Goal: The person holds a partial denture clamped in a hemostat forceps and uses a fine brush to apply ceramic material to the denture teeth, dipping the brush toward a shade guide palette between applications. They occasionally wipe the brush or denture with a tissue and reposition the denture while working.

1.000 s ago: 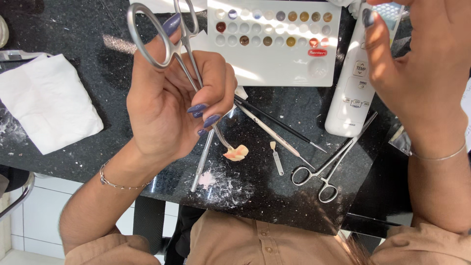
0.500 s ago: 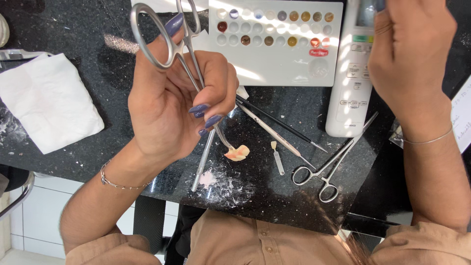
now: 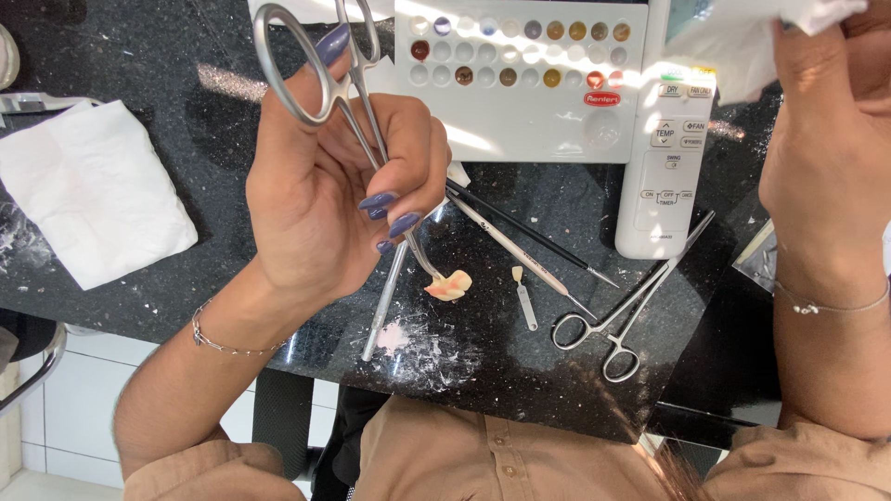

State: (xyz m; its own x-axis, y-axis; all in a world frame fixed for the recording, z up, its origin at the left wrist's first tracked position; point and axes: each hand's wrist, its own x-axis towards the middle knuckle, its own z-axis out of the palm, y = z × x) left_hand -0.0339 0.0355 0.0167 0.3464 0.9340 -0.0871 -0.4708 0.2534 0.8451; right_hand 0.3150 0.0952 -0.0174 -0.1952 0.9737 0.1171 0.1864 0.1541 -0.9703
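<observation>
Now my left hand (image 3: pixel 329 199) keeps a closed grip on the forceps (image 3: pixel 357 111), clamping the small tooth piece (image 3: pixel 449 285) above the tabletop (image 3: pixel 139 56); my right hand (image 3: pixel 826 148) pinches a tissue (image 3: pixel 742 46), so wiping probably needs both brought together.

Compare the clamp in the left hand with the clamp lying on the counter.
The held clamp is gripped in the left hand, raised, its tip pinching a small tooth-coloured piece. The loose clamp lies flat on the black counter, untouched and pinching nothing. The held clamp's finger rings point away from the person; the loose clamp's rings point toward the person. Both are slim, silver, scissor-style tools with two finger rings.
</observation>
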